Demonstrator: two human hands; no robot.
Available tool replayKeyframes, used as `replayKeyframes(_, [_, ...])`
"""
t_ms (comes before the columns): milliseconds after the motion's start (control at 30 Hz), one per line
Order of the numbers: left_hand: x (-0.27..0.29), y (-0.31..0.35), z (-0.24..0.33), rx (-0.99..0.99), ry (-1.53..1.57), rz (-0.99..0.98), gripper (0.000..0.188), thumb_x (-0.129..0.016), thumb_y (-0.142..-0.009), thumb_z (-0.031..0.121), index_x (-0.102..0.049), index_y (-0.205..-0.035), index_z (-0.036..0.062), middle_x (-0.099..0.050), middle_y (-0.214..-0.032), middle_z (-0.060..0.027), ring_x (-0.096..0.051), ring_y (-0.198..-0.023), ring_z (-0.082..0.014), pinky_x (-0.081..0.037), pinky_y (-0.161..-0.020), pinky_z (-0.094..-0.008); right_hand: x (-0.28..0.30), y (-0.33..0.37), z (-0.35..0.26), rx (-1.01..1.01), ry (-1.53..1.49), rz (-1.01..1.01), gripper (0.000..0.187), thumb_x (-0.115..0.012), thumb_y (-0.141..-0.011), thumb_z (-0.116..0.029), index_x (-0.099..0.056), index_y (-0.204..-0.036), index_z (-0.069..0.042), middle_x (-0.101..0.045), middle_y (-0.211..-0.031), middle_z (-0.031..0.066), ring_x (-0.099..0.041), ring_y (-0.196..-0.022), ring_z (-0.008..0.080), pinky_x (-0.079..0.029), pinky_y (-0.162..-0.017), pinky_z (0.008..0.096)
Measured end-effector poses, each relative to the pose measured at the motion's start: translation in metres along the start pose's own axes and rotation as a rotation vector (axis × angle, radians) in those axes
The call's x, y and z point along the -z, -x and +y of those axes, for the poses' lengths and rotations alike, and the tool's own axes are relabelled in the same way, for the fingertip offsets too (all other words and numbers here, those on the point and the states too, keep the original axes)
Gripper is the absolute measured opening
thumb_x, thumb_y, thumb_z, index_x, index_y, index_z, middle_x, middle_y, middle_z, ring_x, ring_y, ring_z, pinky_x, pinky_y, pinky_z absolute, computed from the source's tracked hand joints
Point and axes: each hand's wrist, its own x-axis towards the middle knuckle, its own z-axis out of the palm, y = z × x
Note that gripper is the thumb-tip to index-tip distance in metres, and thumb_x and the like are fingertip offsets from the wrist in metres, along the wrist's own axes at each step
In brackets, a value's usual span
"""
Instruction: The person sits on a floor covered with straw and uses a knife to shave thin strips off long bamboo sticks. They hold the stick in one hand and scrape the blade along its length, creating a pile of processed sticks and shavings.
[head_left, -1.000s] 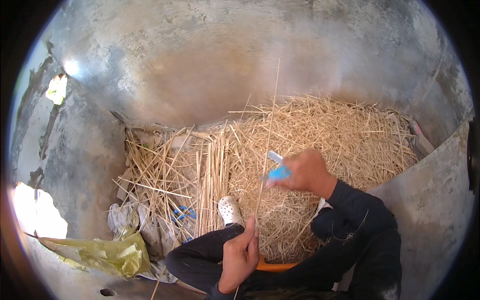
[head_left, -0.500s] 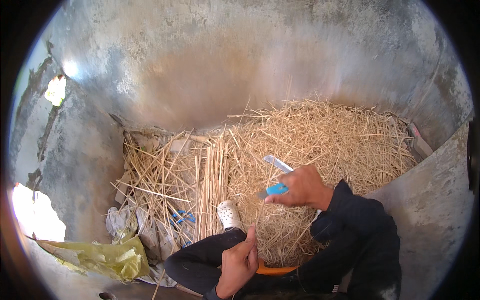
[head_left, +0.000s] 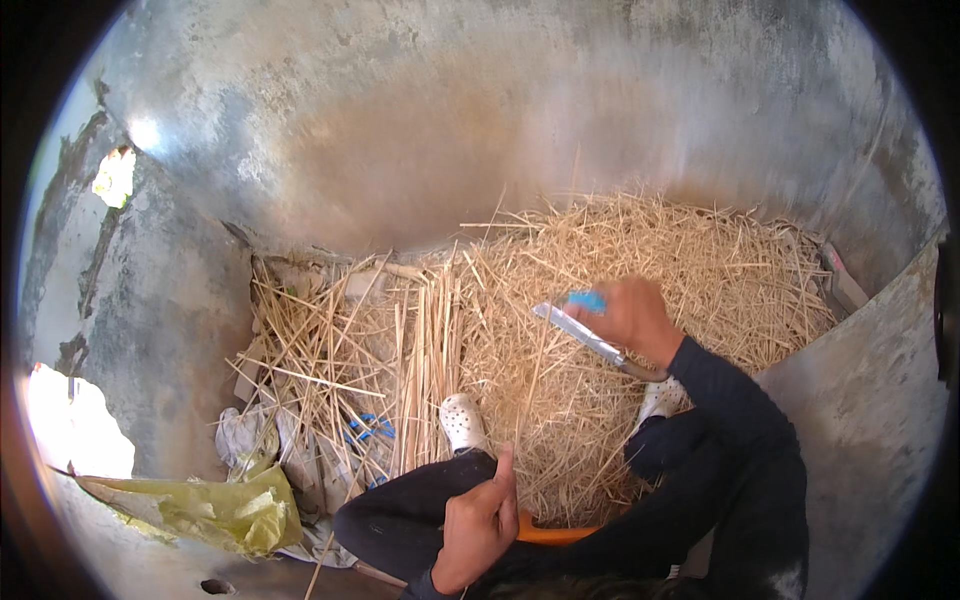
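My left hand is closed low in the middle, thumb pointing up, in front of my bent left leg. A thin straw-coloured strip runs up from its fingertips over the pile. Farther right, my right hand is wrapped round a small knife with a blue handle; both are smeared by motion, and its blade cannot be made out. Just below that hand lies a longer knife with a silvery blade, slanting over the shavings, its handle end near my right wrist.
A heap of pale shavings covers the right side. Long split strips lie left of it beside my white clog. A yellow-green sack lies at lower left. Worn grey walls surround me; something orange shows below me.
My right hand has moved up and to the right with the blue-handled knife, away from the left hand. More of the silvery knife shows. My left hand stays nearly in place.
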Motion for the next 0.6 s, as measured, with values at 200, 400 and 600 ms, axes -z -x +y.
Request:
replayKeyframes(200, [-0.007,0.007,-0.006,-0.035,0.098,0.018,0.048,-0.058,-0.080,-0.004,-0.054,-0.128,0.0016,-0.056,-0.064,-0.0167,-0.058,-0.053,-0.0326,-0.046,-0.048,-0.0365,-0.017,0.000,0.011,0.074,0.063,0.190,0.077,-0.043,-0.081,-0.077,-0.069,-0.065,-0.006,-0.046,-0.041,0.0067,-0.047,-0.036,0.0216,-0.036,-0.038,0.0379])
replayKeyframes(400, [-0.006,0.015,-0.009,-0.019,0.075,-0.002,0.051,-0.057,-0.078,-0.005,-0.053,-0.129,0.0014,-0.057,-0.067,-0.0174,-0.059,-0.056,-0.0341,-0.047,-0.049,-0.0368,-0.001,0.002,0.001,0.011,0.002,0.025,0.078,-0.040,-0.081,-0.078,-0.064,-0.060,-0.006,-0.048,-0.042,0.0083,-0.051,-0.040,0.0234,-0.039,-0.040,0.0382])
replayKeyframes(600, [-0.008,0.025,0.001,-0.012,0.097,-0.038,0.045,-0.060,-0.083,-0.005,-0.055,-0.127,0.0006,-0.049,-0.061,-0.0202,-0.050,-0.045,-0.0224,-0.043,-0.050,-0.0282,0.000,-0.033,0.070,-0.365,0.124,0.073,0.078,-0.039,-0.081,-0.078,-0.066,-0.065,-0.006,-0.056,-0.053,0.0133,-0.058,-0.052,0.0283,-0.044,-0.051,0.0442])
